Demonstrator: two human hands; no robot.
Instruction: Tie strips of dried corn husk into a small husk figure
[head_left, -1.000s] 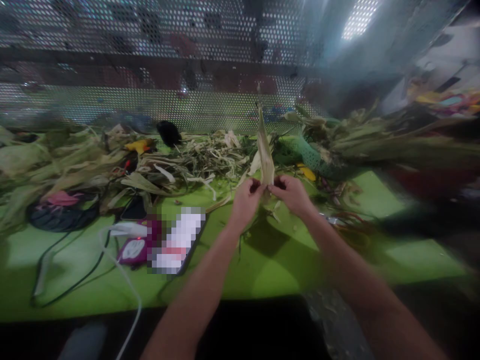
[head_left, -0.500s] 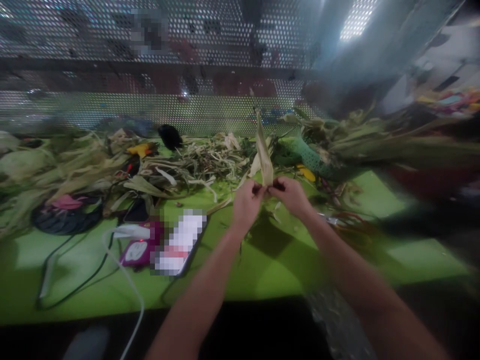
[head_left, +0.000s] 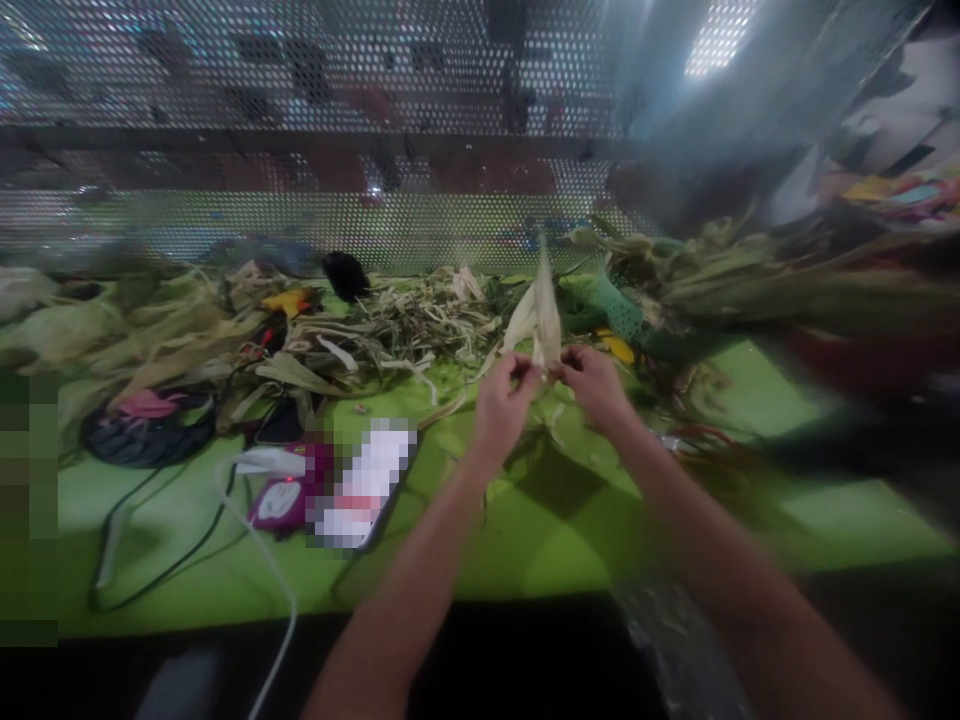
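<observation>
A pale dry corn husk [head_left: 541, 318] stands upright between my two hands above the green table [head_left: 570, 520]. My left hand [head_left: 504, 400] pinches its lower end from the left, fingers closed. From the right, my right hand [head_left: 598, 384] pinches the same lower end, fingers closed too. The two hands nearly touch at the husk's base. Behind them lies a heap of loose husks and leaf strips [head_left: 390, 325].
A phone [head_left: 364, 485], a magenta device [head_left: 277, 500] and white and black cables [head_left: 247, 520] lie at the left front. A dark pouch [head_left: 146, 435] sits further left. More husks are piled at left [head_left: 112, 330] and right [head_left: 750, 275]. A perforated metal screen [head_left: 337, 120] closes the back.
The husk has sunk lower between my hands and its tip stands shorter. Both hands have shifted slightly right and away from me.
</observation>
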